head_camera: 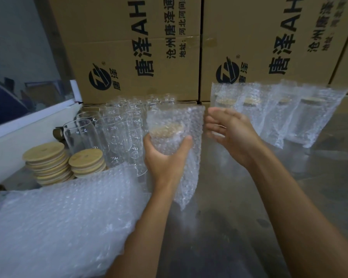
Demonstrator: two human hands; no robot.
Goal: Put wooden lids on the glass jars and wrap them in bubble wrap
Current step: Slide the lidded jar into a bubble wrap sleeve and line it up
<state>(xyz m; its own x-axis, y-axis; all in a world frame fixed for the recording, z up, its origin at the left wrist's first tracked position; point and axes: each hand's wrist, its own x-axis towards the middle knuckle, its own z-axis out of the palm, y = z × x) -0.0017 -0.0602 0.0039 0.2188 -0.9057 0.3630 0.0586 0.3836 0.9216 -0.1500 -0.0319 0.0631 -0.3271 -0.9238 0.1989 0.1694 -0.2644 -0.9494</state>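
My left hand (166,155) grips a lidded glass jar inside a bubble-wrap bag (169,133); the bag's loose part hangs down to the right of my wrist. My right hand (227,131) hovers just right of the bag, fingers loosely curled and blurred, holding nothing I can make out. Several bare glass jars (117,127) stand behind my left hand. Two stacks of wooden lids (64,161) sit at the left. Several wrapped jars (279,113) stand in a row at the back right.
A pile of bubble-wrap bags (58,223) lies at the front left. Printed cardboard boxes (149,47) wall off the back. A white ledge (28,125) runs along the left. The grey tabletop (239,217) lies between my arms.
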